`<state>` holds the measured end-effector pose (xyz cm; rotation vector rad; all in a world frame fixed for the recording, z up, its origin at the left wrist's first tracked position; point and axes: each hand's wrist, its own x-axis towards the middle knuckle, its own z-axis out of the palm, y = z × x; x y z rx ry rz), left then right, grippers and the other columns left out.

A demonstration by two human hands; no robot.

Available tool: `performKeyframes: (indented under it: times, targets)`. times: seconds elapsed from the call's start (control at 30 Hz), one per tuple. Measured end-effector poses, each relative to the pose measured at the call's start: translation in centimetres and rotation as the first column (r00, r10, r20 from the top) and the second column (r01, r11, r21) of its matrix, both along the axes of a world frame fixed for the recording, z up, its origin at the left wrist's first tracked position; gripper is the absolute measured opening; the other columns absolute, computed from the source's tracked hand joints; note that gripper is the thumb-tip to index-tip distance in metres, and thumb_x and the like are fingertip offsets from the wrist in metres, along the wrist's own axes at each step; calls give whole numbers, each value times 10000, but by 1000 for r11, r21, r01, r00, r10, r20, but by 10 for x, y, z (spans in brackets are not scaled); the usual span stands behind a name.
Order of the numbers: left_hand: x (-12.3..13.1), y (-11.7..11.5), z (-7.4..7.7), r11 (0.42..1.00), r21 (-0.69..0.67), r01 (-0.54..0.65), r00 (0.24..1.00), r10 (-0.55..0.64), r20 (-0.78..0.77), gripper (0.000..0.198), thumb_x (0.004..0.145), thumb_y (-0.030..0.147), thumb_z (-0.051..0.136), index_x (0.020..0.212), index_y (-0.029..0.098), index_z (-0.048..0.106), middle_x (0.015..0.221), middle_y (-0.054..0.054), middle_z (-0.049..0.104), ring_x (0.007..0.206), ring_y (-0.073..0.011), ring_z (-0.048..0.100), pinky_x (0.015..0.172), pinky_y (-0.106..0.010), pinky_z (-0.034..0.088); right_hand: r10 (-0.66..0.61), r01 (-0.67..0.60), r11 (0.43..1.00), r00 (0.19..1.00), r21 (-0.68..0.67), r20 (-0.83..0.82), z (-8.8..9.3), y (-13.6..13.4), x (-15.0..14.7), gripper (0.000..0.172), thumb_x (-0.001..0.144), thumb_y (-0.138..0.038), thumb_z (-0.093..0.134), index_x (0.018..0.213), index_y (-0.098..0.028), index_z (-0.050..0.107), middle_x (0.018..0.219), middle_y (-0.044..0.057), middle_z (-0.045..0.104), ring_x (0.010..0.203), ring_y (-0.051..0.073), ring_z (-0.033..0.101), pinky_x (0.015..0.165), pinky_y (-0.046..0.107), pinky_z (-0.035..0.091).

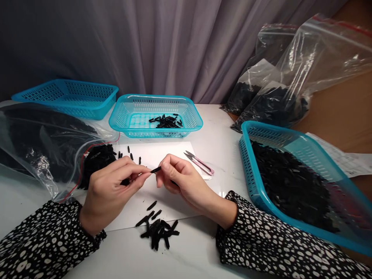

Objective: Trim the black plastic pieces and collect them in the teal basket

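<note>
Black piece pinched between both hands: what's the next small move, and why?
Probably the left hand lets go and the right hand drops the piece onto the pile: both hands pinch its ends, the pile lies just below, and the snips lie untouched.

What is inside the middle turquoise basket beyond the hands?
A small heap of black pieces lies right of centre on the slotted floor of the middle basket. Its near wall partly hides the front strip of floor, so anything there cannot be seen.
</note>
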<state>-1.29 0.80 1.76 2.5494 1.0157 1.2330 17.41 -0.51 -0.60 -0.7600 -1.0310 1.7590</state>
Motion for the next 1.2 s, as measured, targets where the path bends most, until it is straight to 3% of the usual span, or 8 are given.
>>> performKeyframes:
  times: [0.6, 0.67, 0.73, 0.8, 0.87, 0.97, 1.07, 1.2]
  targets:
    - [4, -1, -1, 945, -326, -1, 982, 64, 180, 77, 798, 185, 731, 725, 209, 730, 661, 8, 693, 594, -125, 614, 554, -235, 477, 62, -101, 974, 980, -202, -190, 1, -2, -1, 258, 907, -319, 620, 721, -174, 516, 629, -35, 588, 418, 42, 230, 442, 222, 152]
    - [5, 0, -2, 832, -554, 23, 958, 141, 250, 155, 842, 301, 699, 722, 205, 713, 618, 9, 649, 564, -124, 573, 517, -236, 447, -5, -30, 980, 985, -196, -174, 2, 0, 0, 210, 897, -268, 553, 712, -181, 506, 615, -29, 592, 411, 49, 238, 438, 226, 147]
    - [7, 1, -3, 615, -779, 122, 907, 250, 338, 269, 894, 421, 621, 767, 196, 697, 586, 19, 588, 478, -99, 466, 439, -223, 371, -76, 38, 982, 976, -186, -202, 2, 4, 3, 159, 854, -245, 482, 702, -196, 492, 603, -20, 600, 398, 62, 238, 426, 234, 134]
    - [9, 2, -4, 412, -874, 257, 840, 352, 413, 278, 910, 428, 584, 840, 185, 698, 631, 8, 586, 472, -87, 419, 419, -213, 339, -128, 92, 981, 969, -173, -212, 1, 9, 6, 161, 836, -280, 445, 696, -209, 479, 599, -18, 586, 398, 74, 231, 417, 240, 126]
    - [10, 3, -5, 318, -880, 352, 774, 430, 465, 151, 858, 302, 636, 894, 174, 708, 744, -31, 629, 562, -102, 490, 474, -214, 400, -176, 164, 979, 980, -126, -92, 0, 13, 10, 233, 878, -361, 456, 699, -216, 495, 568, -39, 516, 413, 85, 217, 418, 244, 134]
    - [9, 6, -8, 330, -858, 393, 707, 488, 512, 238, 752, 124, 672, 979, 176, 718, 905, -73, 665, 737, -138, 580, 585, -228, 477, -263, 219, 961, 911, 167, 319, -4, 16, 14, 245, 903, -395, 565, 743, -211, 589, 551, -60, 438, 467, 105, 285, 470, 252, 224]
    - [8, 9, -11, 399, -832, 386, 695, 467, 547, 251, 763, 129, 685, 1005, 184, 720, 940, -67, 662, 744, -128, 574, 605, -224, 482, -285, -73, 882, 704, 466, 650, -7, 15, 17, 137, 915, -310, 622, 864, -213, 703, 615, -30, 552, 549, 129, 431, 580, 278, 325]
    - [7, 10, -11, 433, -817, 380, 704, 438, 559, 192, 771, 164, 693, 962, 179, 708, 878, -33, 643, 634, -85, 509, 524, -189, 417, -282, -377, 783, 492, 494, 824, -12, 10, 19, 156, 894, -332, 691, 988, -216, 737, 808, 42, 704, 650, 170, 565, 631, 302, 366]
